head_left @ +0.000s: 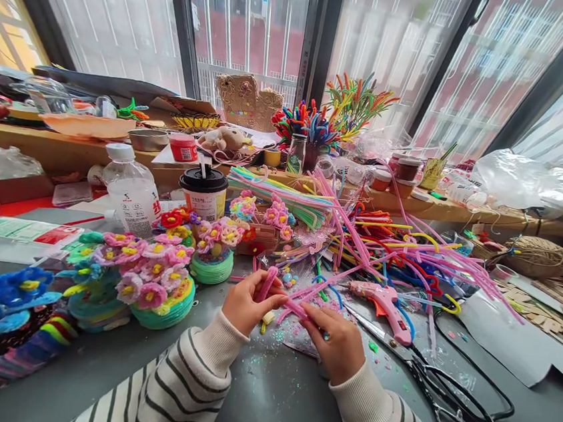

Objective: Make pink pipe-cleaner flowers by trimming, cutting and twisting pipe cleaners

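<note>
Pink pipe cleaners (295,308) stretch between my two hands above the grey table. My left hand (251,300) is closed on them, thumb against the fingers, and a bent pink loop stands up from its grip. Fingers pinched, my right hand (335,341) holds the other end close by. A pink hot glue gun (386,308) lies just beyond my right hand. Large black-handled scissors (436,388) rest to the right, blades pointing toward the glue gun. Left of my hands stand pots of pipe-cleaner flowers, the nearest with pink blooms (159,272).
A big heap of loose pipe cleaners (398,250) spreads behind my hands. A plastic bottle (131,192) and a lidded drink cup (203,193) stand at the back left. White paper (504,335) and wooden sticks lie right. Jars and a twine ball (535,256) line the back.
</note>
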Demonstrator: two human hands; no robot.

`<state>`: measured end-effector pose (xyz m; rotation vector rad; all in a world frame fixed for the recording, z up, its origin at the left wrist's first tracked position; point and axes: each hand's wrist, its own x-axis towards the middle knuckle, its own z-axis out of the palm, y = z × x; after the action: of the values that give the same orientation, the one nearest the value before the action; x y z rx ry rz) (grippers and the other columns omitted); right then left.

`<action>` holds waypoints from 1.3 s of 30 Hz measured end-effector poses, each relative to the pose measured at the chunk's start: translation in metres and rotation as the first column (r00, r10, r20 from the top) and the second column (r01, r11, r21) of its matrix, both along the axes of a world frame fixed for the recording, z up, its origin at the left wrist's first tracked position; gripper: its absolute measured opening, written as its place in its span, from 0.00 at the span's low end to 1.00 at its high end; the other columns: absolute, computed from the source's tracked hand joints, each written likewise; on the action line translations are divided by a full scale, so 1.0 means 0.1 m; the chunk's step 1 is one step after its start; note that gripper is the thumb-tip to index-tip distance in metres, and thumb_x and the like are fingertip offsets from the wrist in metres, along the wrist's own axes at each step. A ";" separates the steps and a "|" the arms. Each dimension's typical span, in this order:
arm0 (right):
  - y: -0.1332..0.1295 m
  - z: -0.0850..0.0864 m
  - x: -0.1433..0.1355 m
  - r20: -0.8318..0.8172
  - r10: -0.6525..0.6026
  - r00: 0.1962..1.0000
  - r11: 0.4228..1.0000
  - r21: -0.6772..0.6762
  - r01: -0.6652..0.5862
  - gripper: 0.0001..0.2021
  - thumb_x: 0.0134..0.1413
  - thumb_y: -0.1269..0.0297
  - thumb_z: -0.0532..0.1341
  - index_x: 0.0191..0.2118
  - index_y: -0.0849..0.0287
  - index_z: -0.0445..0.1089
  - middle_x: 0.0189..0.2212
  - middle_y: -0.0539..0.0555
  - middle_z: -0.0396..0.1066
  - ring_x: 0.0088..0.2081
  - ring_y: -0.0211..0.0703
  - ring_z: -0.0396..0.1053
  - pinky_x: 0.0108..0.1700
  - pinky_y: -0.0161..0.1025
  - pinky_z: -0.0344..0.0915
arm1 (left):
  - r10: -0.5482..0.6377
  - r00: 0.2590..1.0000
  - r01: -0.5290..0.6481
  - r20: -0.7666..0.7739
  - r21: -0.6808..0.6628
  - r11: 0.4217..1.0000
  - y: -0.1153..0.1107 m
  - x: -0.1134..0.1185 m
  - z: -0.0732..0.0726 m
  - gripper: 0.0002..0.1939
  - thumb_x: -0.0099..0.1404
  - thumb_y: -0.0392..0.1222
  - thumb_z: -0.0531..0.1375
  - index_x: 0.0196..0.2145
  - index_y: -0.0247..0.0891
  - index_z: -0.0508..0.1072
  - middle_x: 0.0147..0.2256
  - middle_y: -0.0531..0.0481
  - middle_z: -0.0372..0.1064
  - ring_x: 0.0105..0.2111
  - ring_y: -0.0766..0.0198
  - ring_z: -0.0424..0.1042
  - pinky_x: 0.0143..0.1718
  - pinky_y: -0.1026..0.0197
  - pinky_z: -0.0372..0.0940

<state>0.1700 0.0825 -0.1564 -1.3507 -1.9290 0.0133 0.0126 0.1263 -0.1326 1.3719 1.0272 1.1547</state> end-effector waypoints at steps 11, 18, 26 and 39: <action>0.02 -0.01 0.04 -0.041 0.028 0.999 0.999 0.017 -0.027 0.13 0.49 0.62 0.51 0.37 0.63 0.68 0.29 0.56 0.72 0.30 0.41 0.69 0.31 0.33 0.65 | -0.009 0.995 0.025 0.095 -0.166 0.986 0.03 0.00 0.02 0.14 0.39 0.38 0.63 0.23 0.33 0.62 0.18 0.57 0.65 0.20 0.70 0.66 0.26 0.65 0.65; 0.04 0.00 0.06 -0.079 0.008 0.997 0.998 0.063 -0.003 0.11 0.48 0.63 0.53 0.33 0.62 0.69 0.26 0.56 0.72 0.29 0.43 0.69 0.31 0.36 0.65 | 0.010 0.996 0.003 0.085 -0.145 0.989 0.03 -0.02 -0.01 0.14 0.39 0.39 0.63 0.23 0.33 0.61 0.18 0.57 0.64 0.20 0.71 0.66 0.26 0.65 0.65; 0.01 0.03 0.02 -0.344 -0.033 0.938 0.981 -0.192 -0.036 0.06 0.43 0.65 0.55 0.24 0.61 0.66 0.16 0.52 0.67 0.18 0.39 0.66 0.23 0.34 0.63 | 0.012 0.997 -0.001 0.072 -0.157 0.988 0.03 -0.02 -0.01 0.14 0.39 0.39 0.63 0.23 0.33 0.62 0.18 0.57 0.64 0.20 0.70 0.66 0.27 0.65 0.65; 0.05 0.05 0.00 -0.935 -0.194 0.297 0.906 -0.287 -0.312 0.10 0.36 0.62 0.61 0.26 0.62 0.64 0.20 0.48 0.65 0.22 0.35 0.66 0.21 0.30 0.65 | -0.233 0.972 0.228 -0.023 -0.124 0.966 -0.03 0.04 0.01 0.14 0.40 0.41 0.62 0.23 0.33 0.62 0.19 0.56 0.62 0.20 0.70 0.64 0.25 0.66 0.61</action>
<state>0.1699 0.0876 -0.1512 -1.0560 -0.8687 1.1303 0.0162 0.1229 -0.1313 1.3799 0.9206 0.8842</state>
